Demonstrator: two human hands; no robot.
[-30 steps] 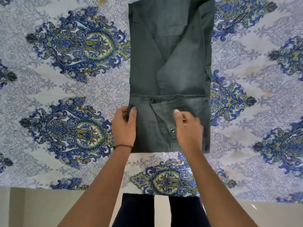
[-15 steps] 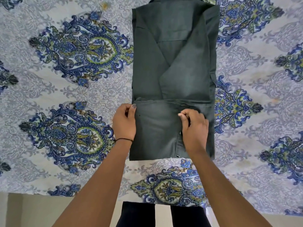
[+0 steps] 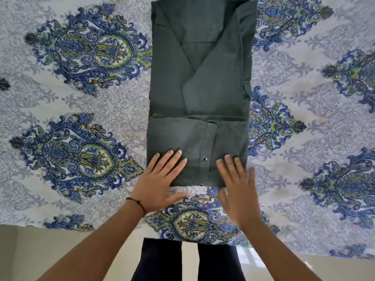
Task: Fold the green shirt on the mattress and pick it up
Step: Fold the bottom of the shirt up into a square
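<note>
The green shirt (image 3: 199, 82) lies flat on the mattress (image 3: 71, 98), which is covered by a sheet with a blue and green pattern. Its sides are folded in to a long rectangle and its near end is turned up over the body, with two snap buttons showing. My left hand (image 3: 160, 183) lies flat with straight fingers on the near left corner of that turned-up part. My right hand (image 3: 237, 185), also flat and slightly blurred, rests on the near right corner. Neither hand grips the cloth.
The mattress's near edge (image 3: 101, 228) runs across the bottom of the view, with pale floor (image 3: 40, 252) below it. My legs in dark trousers (image 3: 162, 260) stand against that edge. Patterned sheet spreads out on both sides of the shirt.
Both hands have let go of the folded edge they pinched and slid back toward me. They now lie flat on the near corners of the shirt.
</note>
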